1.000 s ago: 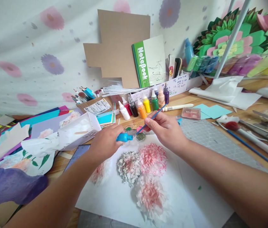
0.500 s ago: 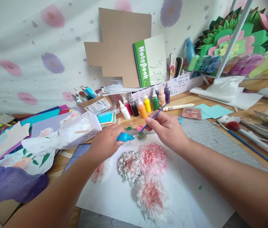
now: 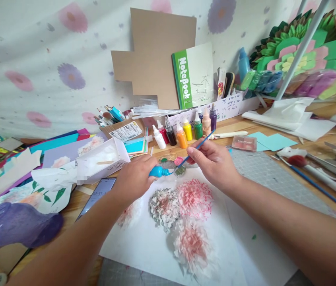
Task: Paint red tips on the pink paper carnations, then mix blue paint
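My left hand (image 3: pixel 136 176) is closed around a light-blue paint bottle (image 3: pixel 157 171), tipped on its side with its uncapped neck toward the right. In my right hand (image 3: pixel 212 159) is a thin blue paintbrush (image 3: pixel 201 144), pinched between thumb and fingers. Its tip reaches the bottle's mouth; whether it is inside I cannot tell. Under the brush lies a clear palette (image 3: pixel 180 171) with green and pink paint. Below my hands, a grey-edged paper flower (image 3: pixel 164 207), a pink-edged paper flower (image 3: pixel 194 197) and a pale pink paper flower (image 3: pixel 192 243) lie on white paper (image 3: pixel 144 254). Another flower is partly behind my left forearm.
Several paint bottles (image 3: pixel 181 137) stand behind my hands. At the left are a white box (image 3: pixel 117 157), a phone (image 3: pixel 98 194) and a purple container (image 3: pixel 15 226). A grey cutting mat (image 3: pixel 263 174), brushes and scissors lie at the right.
The view has shifted slightly, so everything sits a little further right. The brush tip is now at the bottle's mouth; both hands keep their grips.
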A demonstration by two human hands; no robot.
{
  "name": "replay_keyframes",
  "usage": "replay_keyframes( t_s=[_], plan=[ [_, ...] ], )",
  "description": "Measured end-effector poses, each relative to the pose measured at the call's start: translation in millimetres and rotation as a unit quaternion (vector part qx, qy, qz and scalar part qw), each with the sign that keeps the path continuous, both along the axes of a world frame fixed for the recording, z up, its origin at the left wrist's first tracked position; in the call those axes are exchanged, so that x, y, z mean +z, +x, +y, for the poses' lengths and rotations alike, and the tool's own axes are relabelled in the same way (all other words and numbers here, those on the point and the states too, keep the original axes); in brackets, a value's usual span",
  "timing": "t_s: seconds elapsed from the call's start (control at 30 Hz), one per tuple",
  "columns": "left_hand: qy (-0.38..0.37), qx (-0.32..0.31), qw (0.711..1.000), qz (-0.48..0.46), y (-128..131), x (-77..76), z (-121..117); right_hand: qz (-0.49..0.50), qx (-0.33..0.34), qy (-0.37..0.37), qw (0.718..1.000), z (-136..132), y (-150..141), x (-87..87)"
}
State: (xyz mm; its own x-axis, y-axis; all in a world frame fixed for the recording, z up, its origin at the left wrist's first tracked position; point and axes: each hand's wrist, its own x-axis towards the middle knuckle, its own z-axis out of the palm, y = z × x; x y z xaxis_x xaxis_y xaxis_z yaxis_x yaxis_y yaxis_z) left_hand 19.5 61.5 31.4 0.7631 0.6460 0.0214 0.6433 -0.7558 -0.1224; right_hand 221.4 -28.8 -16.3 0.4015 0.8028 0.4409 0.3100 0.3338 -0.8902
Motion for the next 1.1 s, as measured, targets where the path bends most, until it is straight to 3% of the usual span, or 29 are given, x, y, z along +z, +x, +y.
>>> replay_keyframes(
  t_s=[0.53, 0.83, 1.1],
  plan=[
    [-0.003, 0.035, 0.998, -0.048, -1, -4.1, -18, -0.015, -0.030, -0.002, 0.999, -8, 0, 0.7],
    [0.004, 0.043, 0.997, -0.065, -4, -8.2, -15, -0.007, -0.013, 0.009, 1.000, -8, -3, 4.2],
    [0.013, 0.041, 0.997, -0.060, -2, -11.0, -15, -0.059, -0.028, 0.020, 0.998, -6, -2, -0.8]
  ],
)
